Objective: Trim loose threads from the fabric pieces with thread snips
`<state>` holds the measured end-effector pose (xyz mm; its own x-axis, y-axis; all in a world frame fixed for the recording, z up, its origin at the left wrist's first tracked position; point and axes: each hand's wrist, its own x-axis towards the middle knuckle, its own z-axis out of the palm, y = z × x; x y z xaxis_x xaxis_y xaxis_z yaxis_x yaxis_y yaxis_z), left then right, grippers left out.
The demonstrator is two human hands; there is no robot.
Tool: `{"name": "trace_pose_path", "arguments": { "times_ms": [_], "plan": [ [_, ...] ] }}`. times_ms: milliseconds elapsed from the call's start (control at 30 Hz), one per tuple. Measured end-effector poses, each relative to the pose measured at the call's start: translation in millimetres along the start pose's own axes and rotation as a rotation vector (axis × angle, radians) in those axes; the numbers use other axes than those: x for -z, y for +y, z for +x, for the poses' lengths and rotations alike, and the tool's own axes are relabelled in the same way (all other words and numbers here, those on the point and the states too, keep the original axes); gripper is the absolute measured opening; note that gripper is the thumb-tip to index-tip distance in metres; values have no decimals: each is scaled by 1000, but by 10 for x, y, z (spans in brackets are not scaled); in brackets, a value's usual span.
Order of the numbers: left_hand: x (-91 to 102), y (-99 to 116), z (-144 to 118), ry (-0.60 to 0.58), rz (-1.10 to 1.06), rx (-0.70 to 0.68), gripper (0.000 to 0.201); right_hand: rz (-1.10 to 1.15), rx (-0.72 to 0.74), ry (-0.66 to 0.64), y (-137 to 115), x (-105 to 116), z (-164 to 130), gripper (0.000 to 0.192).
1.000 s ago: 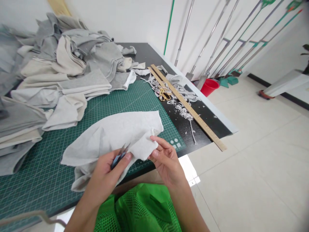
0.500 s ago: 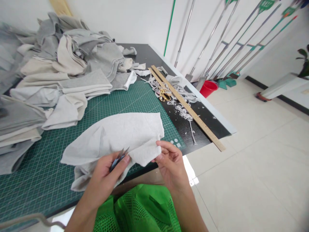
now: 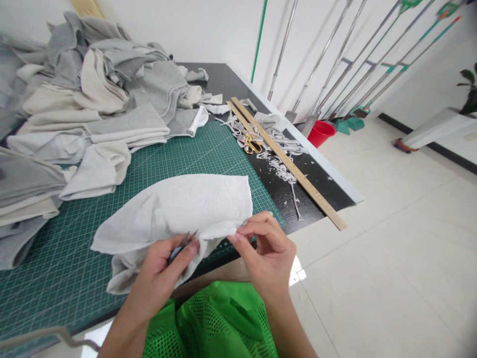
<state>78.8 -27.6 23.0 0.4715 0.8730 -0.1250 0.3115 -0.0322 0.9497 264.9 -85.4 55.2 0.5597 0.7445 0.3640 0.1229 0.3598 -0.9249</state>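
A light grey piece of fabric point(image 3: 194, 201) lies partly on the green cutting mat point(image 3: 175, 156), its near edge lifted between my hands. My left hand point(image 3: 164, 263) is closed around small thread snips point(image 3: 182, 247), whose pointed blades stick up past the thumb; the same hand also steadies the fabric. At the fabric's right corner, my right hand point(image 3: 266, 248) pinches the edge between thumb and fingertips.
A heap of grey and beige fabric pieces point(image 3: 112, 89) covers the table's left and back. Wooden rulers point(image 3: 294, 169), gold-handled scissors point(image 3: 253, 144) and thread scraps point(image 3: 279, 169) lie at the right. A red bucket point(image 3: 321, 133) and mops stand beyond the table's edge.
My right hand has changed its grip, and the corner it held up as a flap is now folded down and pinched along the edge. My left hand keeps its hold.
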Motion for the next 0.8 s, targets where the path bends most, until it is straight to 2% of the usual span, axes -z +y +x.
{"name": "trace_pose_path", "arguments": {
  "times_ms": [167,333,400,567,700,800],
  "plan": [
    [-8,53,1,-12,-3,29,41,-112,80,-70,20,13,17,21],
    [3,52,-2,-14,11,27,44,-175,142,-183,55,24,49,57],
    [4,40,-5,0,22,19,42,-168,176,-228,47,35,87,60],
    [2,28,-7,42,34,27,40,-92,220,-430,-30,57,229,24],
    [5,49,-5,7,30,32,42,34,132,-412,-85,7,292,8],
    [10,69,-6,17,54,29,42,65,28,-396,-99,-52,289,6]
  ]
}}
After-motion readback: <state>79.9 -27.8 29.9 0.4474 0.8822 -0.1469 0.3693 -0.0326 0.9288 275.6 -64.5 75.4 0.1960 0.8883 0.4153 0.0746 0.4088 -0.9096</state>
